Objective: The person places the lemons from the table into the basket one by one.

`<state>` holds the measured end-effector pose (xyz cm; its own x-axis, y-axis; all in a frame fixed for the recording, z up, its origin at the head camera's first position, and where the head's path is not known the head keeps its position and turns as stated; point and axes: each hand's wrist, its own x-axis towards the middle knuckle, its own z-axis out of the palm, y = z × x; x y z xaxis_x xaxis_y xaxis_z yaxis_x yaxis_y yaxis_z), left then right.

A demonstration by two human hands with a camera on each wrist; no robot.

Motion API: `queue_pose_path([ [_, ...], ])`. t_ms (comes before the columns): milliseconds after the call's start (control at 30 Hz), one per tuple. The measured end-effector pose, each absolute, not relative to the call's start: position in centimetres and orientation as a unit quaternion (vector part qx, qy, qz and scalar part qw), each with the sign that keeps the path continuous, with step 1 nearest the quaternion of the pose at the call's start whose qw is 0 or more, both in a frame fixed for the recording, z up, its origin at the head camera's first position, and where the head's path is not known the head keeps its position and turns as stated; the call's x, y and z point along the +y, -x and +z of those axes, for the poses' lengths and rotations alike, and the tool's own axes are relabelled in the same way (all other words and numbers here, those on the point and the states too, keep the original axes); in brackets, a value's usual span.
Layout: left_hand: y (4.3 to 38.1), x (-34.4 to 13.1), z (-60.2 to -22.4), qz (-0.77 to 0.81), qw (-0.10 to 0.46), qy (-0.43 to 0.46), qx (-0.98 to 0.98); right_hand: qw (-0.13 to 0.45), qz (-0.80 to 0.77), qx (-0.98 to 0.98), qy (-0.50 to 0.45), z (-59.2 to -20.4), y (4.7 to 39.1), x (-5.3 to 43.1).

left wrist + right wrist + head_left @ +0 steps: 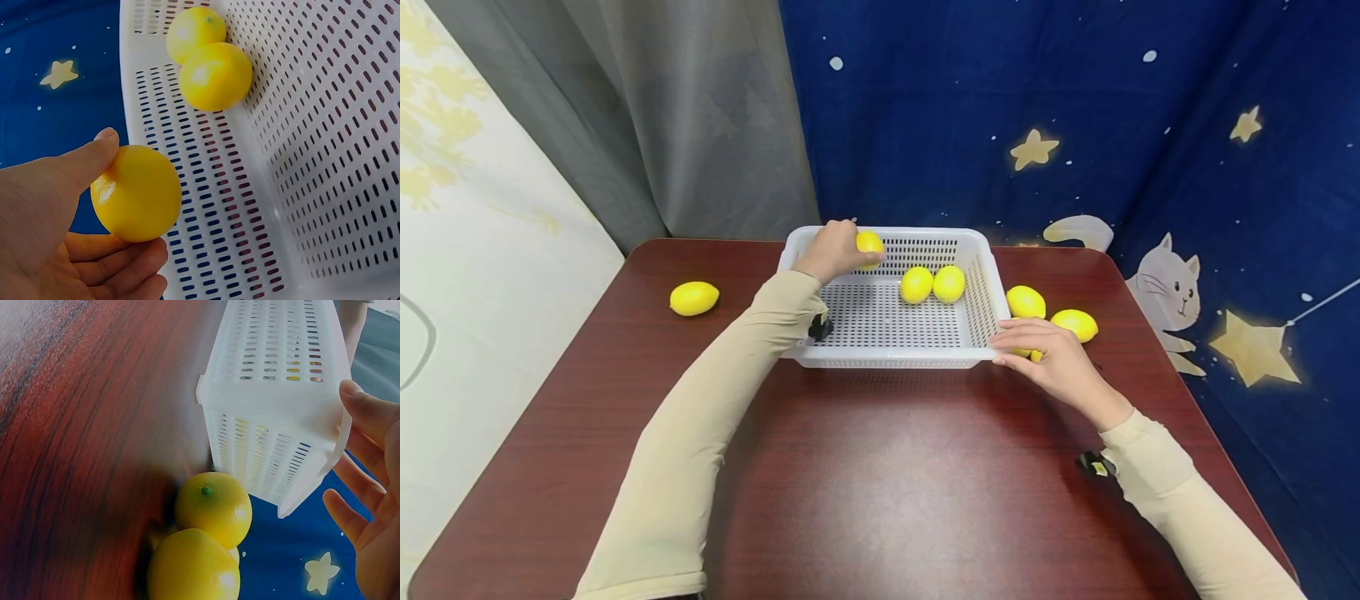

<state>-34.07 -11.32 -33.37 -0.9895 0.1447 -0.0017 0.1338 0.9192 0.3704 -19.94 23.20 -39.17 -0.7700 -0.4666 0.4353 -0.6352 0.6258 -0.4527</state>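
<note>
My left hand point(837, 252) grips a yellow lemon point(139, 194) between thumb and fingers, over the back left part of a white plastic basket point(883, 353). Inside that basket, toward the right, two more lemons point(917, 285) lie side by side; the left wrist view shows them against the slotted wall. At the basket's front right corner my right hand point(1052, 358) holds the rim, its thumb point(354, 389) against the edge and the fingers curled past it. Right beside the basket, several lemons point(212, 509) sit on the table, some partly hidden behind the right hand.
A single lemon point(694, 298) lies on the dark red wooden table point(880, 475), left of the basket. Behind the table hang a grey curtain point(715, 125) and a blue curtain with stars point(940, 125). Small dark devices point(1096, 464) are worn at the wrists.
</note>
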Motion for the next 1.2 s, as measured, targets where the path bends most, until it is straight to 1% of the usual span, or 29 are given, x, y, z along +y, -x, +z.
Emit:
queue_pose_path([
  [133, 34.4, -10.8, -33.8, 0.195, 0.028, -0.065, 0.978, 0.141, 0.305, -0.890, -0.310, -39.2, 19.9, 23.2],
  [467, 34.6, -9.7, -34.6, 0.202, 0.031, -0.069, 0.976, 0.136, 0.301, -0.893, -0.305, -39.2, 19.8, 23.4],
  [667, 34.6, -9.2, -35.0, 0.174, 0.031, -0.076, 0.981, 0.138, 0.307, -0.890, -0.308, -39.2, 19.9, 23.4],
  [1200, 34.6, -8.0, -36.9, 0.138, 0.058, -0.079, 0.986, 0.141, 0.305, -0.888, -0.313, -39.2, 19.8, 23.3],
])
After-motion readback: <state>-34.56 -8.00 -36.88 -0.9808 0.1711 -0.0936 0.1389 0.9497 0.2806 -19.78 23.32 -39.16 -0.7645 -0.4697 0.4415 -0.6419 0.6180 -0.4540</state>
